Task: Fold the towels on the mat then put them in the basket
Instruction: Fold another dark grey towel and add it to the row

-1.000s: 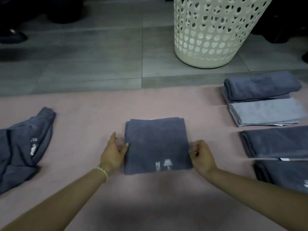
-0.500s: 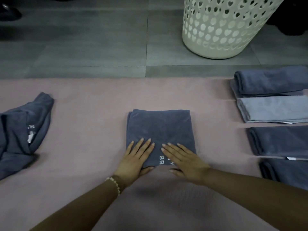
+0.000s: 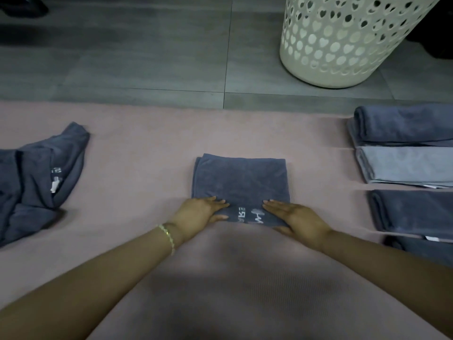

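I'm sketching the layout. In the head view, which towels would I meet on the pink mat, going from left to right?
crumpled dark towel → folded dark towel → row of folded towels at the right edge

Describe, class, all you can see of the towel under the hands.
The towel is dark blue-grey and looks soft and plush. It is folded into a neat square of several layers, whose edges show at its far left corner. White printing marks its near edge. It lies flat in the middle of the pink mat. The left hand and right hand press flat on its near corners.
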Motion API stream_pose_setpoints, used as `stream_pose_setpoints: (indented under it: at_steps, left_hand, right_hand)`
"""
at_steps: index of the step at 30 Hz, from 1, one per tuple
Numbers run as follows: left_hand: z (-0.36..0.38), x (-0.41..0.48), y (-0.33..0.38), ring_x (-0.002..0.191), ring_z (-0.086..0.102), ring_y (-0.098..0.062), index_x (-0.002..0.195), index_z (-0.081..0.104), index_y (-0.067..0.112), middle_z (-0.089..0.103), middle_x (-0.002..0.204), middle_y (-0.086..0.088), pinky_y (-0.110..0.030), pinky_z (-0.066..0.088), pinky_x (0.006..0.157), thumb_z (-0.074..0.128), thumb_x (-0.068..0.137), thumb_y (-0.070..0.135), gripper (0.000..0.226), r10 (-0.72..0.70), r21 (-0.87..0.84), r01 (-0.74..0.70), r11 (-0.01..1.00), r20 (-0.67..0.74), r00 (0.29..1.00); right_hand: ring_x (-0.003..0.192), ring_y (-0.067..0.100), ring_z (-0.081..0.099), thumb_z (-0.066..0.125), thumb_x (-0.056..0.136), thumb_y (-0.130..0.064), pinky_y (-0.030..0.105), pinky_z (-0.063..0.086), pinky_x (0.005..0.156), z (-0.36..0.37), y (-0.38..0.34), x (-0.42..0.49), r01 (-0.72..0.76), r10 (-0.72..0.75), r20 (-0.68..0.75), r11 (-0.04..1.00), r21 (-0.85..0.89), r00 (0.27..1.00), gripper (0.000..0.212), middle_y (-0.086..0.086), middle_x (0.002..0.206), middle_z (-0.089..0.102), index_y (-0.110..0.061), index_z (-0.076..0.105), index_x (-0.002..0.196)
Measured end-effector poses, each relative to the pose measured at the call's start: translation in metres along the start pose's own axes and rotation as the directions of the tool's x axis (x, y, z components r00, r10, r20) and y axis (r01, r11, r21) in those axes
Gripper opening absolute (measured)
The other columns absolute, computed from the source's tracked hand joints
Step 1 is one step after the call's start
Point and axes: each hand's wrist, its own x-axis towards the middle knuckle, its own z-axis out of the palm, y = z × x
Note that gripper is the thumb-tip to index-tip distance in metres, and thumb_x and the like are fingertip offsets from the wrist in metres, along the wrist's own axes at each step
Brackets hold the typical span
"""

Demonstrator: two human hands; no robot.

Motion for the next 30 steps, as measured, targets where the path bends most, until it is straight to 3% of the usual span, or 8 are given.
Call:
stream_pose_setpoints:
  at_steps: [2, 6, 9, 13, 17, 20, 23, 30]
  left_hand:
    - [-0.023, 0.008, -0.005, 0.111, 0.059, -0.021, 0.124, 0.061, 0.016, 0.063, 0.124, -0.004, -0.025, 0.041, 0.088, 0.036, 0.097, 0.047, 0.048, -0.049, -0.129, 0.077, 0.989, 0.209, 0.977]
    - [-0.055, 0.012, -0.015, 0.058, 0.048, 0.0, 0.065, 0.058, 0.014, 0.058, 0.065, 0.003, -0.017, 0.038, 0.064, 0.043, 0.095, 0.044, 0.045, -0.021, -0.384, 0.202, 0.901, 0.426, 0.905]
    - [-0.067, 0.005, -0.016, 0.073, 0.06, 0.004, 0.08, 0.072, 0.016, 0.068, 0.077, 0.012, -0.011, 0.044, 0.076, 0.04, 0.092, 0.054, 0.051, -0.051, -0.546, 0.437, 0.715, 0.582, 0.812]
    - [-0.061, -0.019, -0.021, 0.099, 0.062, 0.003, 0.105, 0.069, 0.025, 0.07, 0.105, 0.015, -0.013, 0.042, 0.089, 0.041, 0.065, 0.085, 0.077, -0.243, -0.757, 0.579, 0.303, 0.526, 0.815]
    - [-0.032, -0.025, -0.015, 0.087, 0.068, -0.006, 0.095, 0.07, 0.017, 0.074, 0.089, 0.01, -0.01, 0.049, 0.069, 0.065, 0.065, 0.066, 0.057, -0.471, -0.843, 0.516, 0.151, 0.397, 0.787]
    - [-0.013, -0.015, -0.009, 0.082, 0.067, -0.013, 0.091, 0.071, 0.007, 0.073, 0.087, -0.001, -0.012, 0.051, 0.066, 0.061, 0.085, 0.044, 0.039, -0.653, -0.865, 0.481, 0.141, 0.284, 0.702]
    - [0.001, -0.01, -0.003, 0.073, 0.063, -0.012, 0.083, 0.068, 0.008, 0.068, 0.079, -0.001, -0.011, 0.049, 0.059, 0.057, 0.091, 0.039, 0.034, -0.757, -0.879, 0.449, 0.162, 0.181, 0.628]
    - [0.013, -0.007, 0.0, 0.067, 0.059, -0.016, 0.081, 0.065, -0.006, 0.066, 0.073, -0.01, -0.029, 0.05, 0.062, 0.054, 0.092, 0.041, 0.05, -0.831, -0.872, 0.457, 0.176, 0.117, 0.544]
  right_hand:
    - [0.118, 0.012, 0.055, 0.058, 0.093, -0.029, 0.011, 0.033, 0.099, -0.022, -0.004, 0.005, -0.118, 0.097, 0.15, 0.984, 0.135, 0.984, 0.042, -0.001, 0.133, 0.057, -0.015, 0.054, 0.133]
    - [0.075, -0.001, 0.058, 0.065, 0.087, -0.029, 0.018, 0.045, 0.073, -0.05, -0.007, 0.012, -0.386, 0.149, 0.438, 0.76, 0.522, 0.887, 0.025, -0.008, 0.083, 0.067, -0.007, 0.072, 0.097]
    - [0.087, 0.005, 0.066, 0.071, 0.08, -0.026, 0.02, 0.051, 0.081, -0.058, -0.007, 0.012, -0.583, 0.14, 0.612, 0.524, 0.621, 0.778, 0.027, -0.004, 0.095, 0.073, -0.01, 0.073, 0.102]
    - [0.096, 0.018, 0.068, 0.078, 0.06, -0.034, 0.027, 0.054, 0.086, -0.051, -0.002, 0.014, -0.614, 0.314, 0.542, 0.206, 0.762, 0.779, 0.056, 0.006, 0.105, 0.073, -0.007, 0.07, 0.108]
    - [0.087, 0.02, 0.068, 0.074, 0.075, -0.029, 0.026, 0.055, 0.072, -0.034, -0.002, 0.025, -0.458, 0.567, 0.396, -0.037, 0.888, 0.723, 0.045, 0.012, 0.104, 0.071, -0.003, 0.065, 0.11]
    - [0.074, 0.016, 0.062, 0.067, 0.087, -0.026, 0.017, 0.052, 0.056, -0.019, -0.015, 0.037, -0.405, 0.75, 0.276, -0.011, 0.914, 0.602, 0.025, 0.006, 0.087, 0.067, -0.005, 0.059, 0.099]
    - [0.078, 0.016, 0.053, 0.059, 0.092, -0.022, 0.009, 0.043, 0.059, -0.005, -0.024, 0.046, -0.383, 0.842, 0.088, 0.147, 0.912, 0.532, 0.019, 0.002, 0.076, 0.055, -0.006, 0.05, 0.087]
    - [0.073, 0.024, 0.052, 0.048, 0.095, -0.042, 0.032, 0.037, 0.063, 0.0, -0.02, 0.055, -0.617, 0.796, -0.061, 0.513, 0.596, 0.603, 0.033, 0.006, 0.077, 0.058, -0.009, 0.048, 0.09]
